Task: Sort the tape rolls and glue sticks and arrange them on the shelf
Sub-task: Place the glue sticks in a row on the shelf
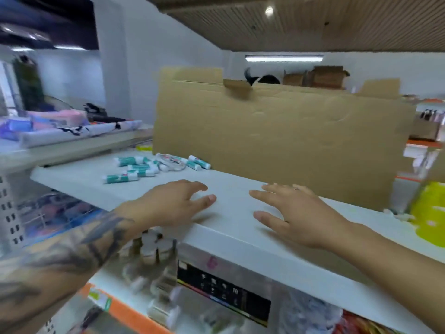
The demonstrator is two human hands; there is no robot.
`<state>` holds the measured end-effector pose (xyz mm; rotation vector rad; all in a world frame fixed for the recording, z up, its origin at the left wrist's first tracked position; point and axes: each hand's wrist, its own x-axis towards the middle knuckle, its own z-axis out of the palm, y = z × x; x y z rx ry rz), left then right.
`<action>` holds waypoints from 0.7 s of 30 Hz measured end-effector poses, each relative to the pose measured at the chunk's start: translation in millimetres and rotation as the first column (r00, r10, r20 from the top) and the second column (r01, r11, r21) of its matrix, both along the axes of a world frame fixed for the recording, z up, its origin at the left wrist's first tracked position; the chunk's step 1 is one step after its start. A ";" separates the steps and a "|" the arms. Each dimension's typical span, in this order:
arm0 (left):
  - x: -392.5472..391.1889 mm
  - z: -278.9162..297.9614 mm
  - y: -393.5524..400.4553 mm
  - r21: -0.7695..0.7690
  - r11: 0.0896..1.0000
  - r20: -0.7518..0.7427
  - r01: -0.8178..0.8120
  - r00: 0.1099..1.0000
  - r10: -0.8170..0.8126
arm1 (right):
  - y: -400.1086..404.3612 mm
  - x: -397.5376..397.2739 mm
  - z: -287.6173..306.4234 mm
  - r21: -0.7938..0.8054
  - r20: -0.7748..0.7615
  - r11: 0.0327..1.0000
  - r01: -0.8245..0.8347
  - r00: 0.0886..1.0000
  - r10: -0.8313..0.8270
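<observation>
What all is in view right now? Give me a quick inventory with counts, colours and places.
glue sticks: about nine, teal and white, lying scattered at the shelf's back left
tape rolls: blurred, count unclear, clear, among the glue sticks
shelf: one, white, across the middle
cardboard sheet: one, brown, upright behind the shelf
yellow bag: one, far right
left hand: open, on the shelf's front edge
right hand: open, flat on the shelf

We see a smooth, matt white shelf (pixel 240 213), likely painted metal or laminate. Behind it stands matt brown corrugated cardboard (pixel 277 141), dented and creased. The glue sticks (pixel 120 178) look like glossy white plastic with teal labels. Beside them lies a clear, shiny tape roll (pixel 172 161). Below, we see a brushed metal appliance (pixel 277 273) with a glossy black panel.
</observation>
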<state>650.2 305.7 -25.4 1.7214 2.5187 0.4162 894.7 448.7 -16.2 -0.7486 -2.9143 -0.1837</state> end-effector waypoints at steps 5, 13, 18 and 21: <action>-84.3 -1.6 -17.8 0.056 0.980 -0.083 -0.190 0.977 0.194 | -7.8 -64.0 -4.5 -0.036 0.022 0.996 -0.077 0.997 0.078; -158.4 -5.0 -44.3 0.071 0.895 -0.235 -0.440 0.865 0.444 | -18.4 -125.0 -10.4 -0.047 0.037 0.987 -0.156 0.987 0.158; -168.3 -6.6 -44.1 0.050 0.909 -0.187 -0.414 0.890 0.415 | -23.7 -138.3 -13.6 -0.053 0.038 0.983 -0.176 0.983 0.179; -164.6 -4.9 -43.1 0.057 0.935 -0.145 -0.350 0.924 0.354 | -23.7 -138.0 -11.6 -0.040 0.012 0.982 -0.185 0.983 0.185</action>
